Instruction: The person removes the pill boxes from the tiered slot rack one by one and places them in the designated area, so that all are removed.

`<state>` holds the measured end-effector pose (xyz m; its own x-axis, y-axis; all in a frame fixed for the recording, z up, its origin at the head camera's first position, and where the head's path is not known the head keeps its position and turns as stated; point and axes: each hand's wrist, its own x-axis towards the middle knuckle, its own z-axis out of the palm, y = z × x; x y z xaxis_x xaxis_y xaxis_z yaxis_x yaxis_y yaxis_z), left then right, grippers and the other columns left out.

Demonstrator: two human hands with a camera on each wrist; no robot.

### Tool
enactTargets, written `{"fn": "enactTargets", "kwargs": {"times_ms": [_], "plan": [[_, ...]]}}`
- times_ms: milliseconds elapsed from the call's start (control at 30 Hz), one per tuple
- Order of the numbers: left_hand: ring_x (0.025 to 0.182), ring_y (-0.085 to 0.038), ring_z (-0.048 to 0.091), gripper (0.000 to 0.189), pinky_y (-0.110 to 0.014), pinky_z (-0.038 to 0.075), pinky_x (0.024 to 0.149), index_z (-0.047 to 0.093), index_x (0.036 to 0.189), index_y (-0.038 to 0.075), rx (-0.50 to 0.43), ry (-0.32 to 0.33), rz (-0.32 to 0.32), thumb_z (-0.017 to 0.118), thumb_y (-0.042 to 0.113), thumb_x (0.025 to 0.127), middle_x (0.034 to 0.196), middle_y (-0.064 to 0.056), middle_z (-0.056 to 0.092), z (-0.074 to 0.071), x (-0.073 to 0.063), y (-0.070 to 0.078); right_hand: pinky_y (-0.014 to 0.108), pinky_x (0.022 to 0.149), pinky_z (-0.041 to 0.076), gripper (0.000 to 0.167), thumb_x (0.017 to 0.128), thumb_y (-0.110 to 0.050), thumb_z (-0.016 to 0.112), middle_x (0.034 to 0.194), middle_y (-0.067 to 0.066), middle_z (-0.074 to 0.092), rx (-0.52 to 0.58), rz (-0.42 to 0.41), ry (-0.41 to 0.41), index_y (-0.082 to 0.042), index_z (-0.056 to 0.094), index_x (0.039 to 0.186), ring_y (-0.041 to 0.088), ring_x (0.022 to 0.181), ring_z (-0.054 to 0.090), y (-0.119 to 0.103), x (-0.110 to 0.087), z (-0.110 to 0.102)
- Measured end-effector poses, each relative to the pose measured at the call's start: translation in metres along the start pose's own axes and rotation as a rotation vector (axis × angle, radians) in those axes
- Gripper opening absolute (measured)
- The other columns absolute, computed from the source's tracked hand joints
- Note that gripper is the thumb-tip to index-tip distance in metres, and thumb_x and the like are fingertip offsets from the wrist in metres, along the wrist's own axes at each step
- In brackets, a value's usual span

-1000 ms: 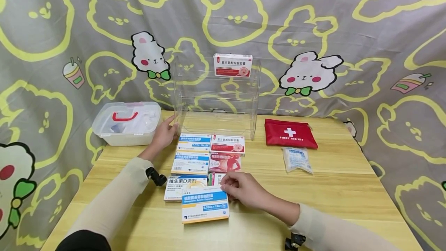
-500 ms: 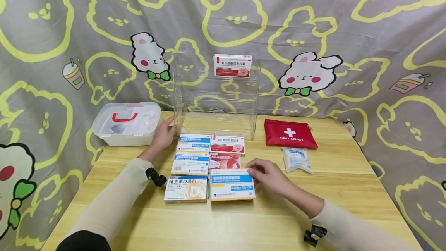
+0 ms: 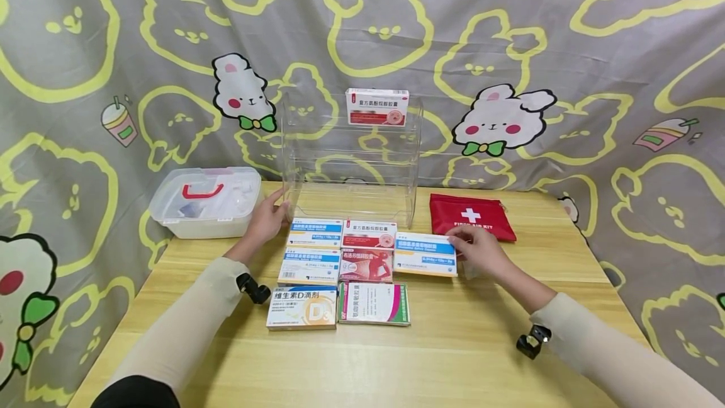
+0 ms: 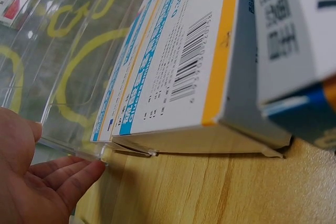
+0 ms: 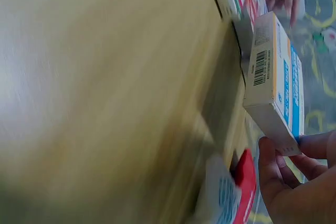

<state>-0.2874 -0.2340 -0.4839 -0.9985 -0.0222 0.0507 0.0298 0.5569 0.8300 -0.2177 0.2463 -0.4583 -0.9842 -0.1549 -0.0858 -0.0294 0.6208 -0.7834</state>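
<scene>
My right hand pinches the right end of a blue-and-white medicine box with an orange edge. In the right wrist view, thumb and fingers grip that box's end above the table. My left hand holds the lower left side of a clear tiered rack, fingertips at its bottom corner in the left wrist view. A red-and-white medicine box stands in the rack's top tier. Before the rack lie two columns of medicine boxes, among them a vitamin D box, a green-and-magenta box and a red box.
A white lidded case with a red handle stands left of the rack. To the right lies a red first aid pouch, partly behind my right hand. A patterned curtain hangs behind the wooden table.
My right hand has carried the blue-and-white box up and to the right, off the front boxes, uncovering the green-and-magenta one. My left hand stays at the rack.
</scene>
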Motion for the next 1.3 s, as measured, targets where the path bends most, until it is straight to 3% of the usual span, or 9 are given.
{"fn": "enactTargets", "kwargs": {"times_ms": [333,567,800,1100,1300], "plan": [[0.091,-0.041,0.065,0.054,-0.052,0.059,0.085,0.033,0.164,0.023,0.005,-0.008,-0.006,0.047,0.020,0.112,0.107,-0.030,0.062,0.000,0.000,0.000,0.030,0.068,0.054,0.023,0.104,-0.018,0.064,0.097,0.013,0.070,-0.215,-0.003,0.048,-0.001,0.072,0.118,0.022,0.082,0.064,0.007,0.016,-0.012],[0.088,-0.035,0.066,0.053,-0.049,0.060,0.083,0.034,0.163,0.023,0.007,-0.001,0.009,0.048,0.021,0.112,0.106,-0.028,0.064,0.000,0.000,0.001,0.029,0.063,0.050,0.023,0.102,-0.017,0.066,0.086,0.009,0.068,-0.255,-0.006,0.027,0.000,0.073,0.116,0.020,0.075,0.060,0.004,0.018,-0.009],[0.093,-0.035,0.068,0.053,-0.048,0.060,0.083,0.034,0.163,0.024,0.010,0.002,0.000,0.048,0.022,0.112,0.110,-0.029,0.065,0.000,0.000,0.000,0.030,0.064,0.048,0.018,0.102,-0.014,0.067,0.090,0.008,0.069,-0.281,-0.031,-0.053,0.000,0.075,0.110,0.021,0.078,0.058,0.000,0.013,-0.005],[0.095,-0.036,0.070,0.054,-0.048,0.060,0.086,0.032,0.164,0.022,0.018,-0.004,-0.013,0.047,0.022,0.112,0.119,-0.030,0.066,0.000,-0.002,0.001,0.032,0.064,0.050,0.016,0.100,-0.014,0.069,0.089,0.006,0.072,-0.298,-0.050,-0.099,-0.001,0.076,0.105,0.018,0.075,0.062,-0.002,0.006,-0.001],[0.088,-0.033,0.069,0.054,-0.037,0.060,0.076,0.032,0.164,0.024,0.047,-0.002,-0.012,0.046,0.024,0.112,0.105,-0.027,0.067,0.000,-0.002,0.000,0.032,0.065,0.051,0.016,0.100,-0.013,0.068,0.083,0.005,0.072,-0.290,-0.044,-0.115,0.001,0.076,0.106,0.017,0.069,0.065,-0.002,0.005,0.005]]}}
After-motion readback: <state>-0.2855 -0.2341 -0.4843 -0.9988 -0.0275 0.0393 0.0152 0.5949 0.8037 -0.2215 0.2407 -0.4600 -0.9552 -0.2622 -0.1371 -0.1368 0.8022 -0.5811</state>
